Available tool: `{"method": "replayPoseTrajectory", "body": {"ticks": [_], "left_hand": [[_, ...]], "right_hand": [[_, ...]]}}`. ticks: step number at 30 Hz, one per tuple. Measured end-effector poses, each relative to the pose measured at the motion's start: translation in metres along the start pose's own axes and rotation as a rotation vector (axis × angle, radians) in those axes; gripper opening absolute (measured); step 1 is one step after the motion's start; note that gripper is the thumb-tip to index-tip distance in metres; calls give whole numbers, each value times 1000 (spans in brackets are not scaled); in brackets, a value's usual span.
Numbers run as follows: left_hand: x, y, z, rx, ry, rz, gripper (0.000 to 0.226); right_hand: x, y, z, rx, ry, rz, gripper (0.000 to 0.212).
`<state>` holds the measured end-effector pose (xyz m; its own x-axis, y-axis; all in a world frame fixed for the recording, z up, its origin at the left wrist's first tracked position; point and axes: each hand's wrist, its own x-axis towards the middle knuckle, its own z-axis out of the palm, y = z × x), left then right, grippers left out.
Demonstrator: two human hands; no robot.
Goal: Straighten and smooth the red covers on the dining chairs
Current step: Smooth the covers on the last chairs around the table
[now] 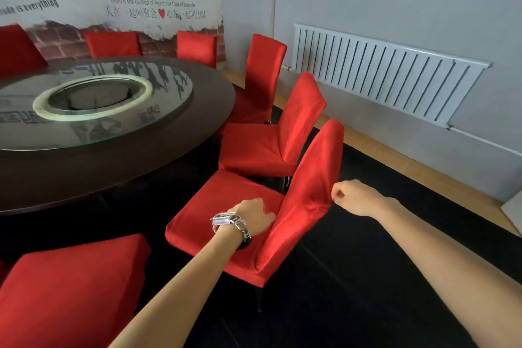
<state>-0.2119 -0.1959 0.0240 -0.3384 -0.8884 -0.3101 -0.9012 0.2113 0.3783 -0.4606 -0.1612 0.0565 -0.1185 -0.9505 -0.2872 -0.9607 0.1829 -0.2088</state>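
A dining chair in a red cover [226,206] stands in front of me beside the round table. My left hand [252,216], with a metal bracelet on the wrist, rests on the rear of the seat where it meets the backrest; its fingers are hidden in the fold. My right hand [348,195] pinches the red cover at the backrest's right edge [319,195] and pulls the fabric outward, so creases run toward the hand. The upper backrest cloth looks smooth.
A dark round table [141,155] with a glass turntable [169,110] lies to the left. Several more red-covered chairs [262,147] ring it, one close at bottom left [70,285]. A white radiator [389,73] hangs on the right wall. Dark carpet [367,263] covers the floor.
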Motion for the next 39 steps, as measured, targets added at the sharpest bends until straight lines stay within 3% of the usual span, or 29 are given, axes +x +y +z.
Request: {"method": "replayPoseTrajectory", "body": {"ticks": [5, 8, 11, 14, 17, 21, 23, 26, 30, 39], "left_hand": [[32, 77, 22, -12, -20, -119, 77], [46, 114, 26, -99, -56, -163, 79], [53, 136, 30, -128, -125, -145, 89], [64, 157, 37, -93, -80, -184, 97], [76, 163, 45, 0, -27, -232, 90], [80, 147, 48, -27, 40, -246, 47], [74, 135, 46, -48, 56, -250, 41], [61, 102, 39, -53, 49, -308, 45], [40, 65, 34, -81, 68, -423, 51], [23, 31, 39, -47, 207, -535, 75]], "right_hand": [[66, 49, -21, -84, -23, -100, 13], [96, 69, -32, -139, -19, -163, 17], [113, 78, -36, -241, 13, -200, 46], [124, 77, -32, -372, -26, -225, 80], [134, 75, -24, -436, -98, -223, 94], [150, 81, -18, -416, -81, -222, 99], [160, 85, -22, -389, -54, -238, 103], [178, 83, -29, -287, -14, -315, 106], [195, 63, -29, -173, -90, -412, 95], [217, 29, -33, -412, 37, -483, 90]]}}
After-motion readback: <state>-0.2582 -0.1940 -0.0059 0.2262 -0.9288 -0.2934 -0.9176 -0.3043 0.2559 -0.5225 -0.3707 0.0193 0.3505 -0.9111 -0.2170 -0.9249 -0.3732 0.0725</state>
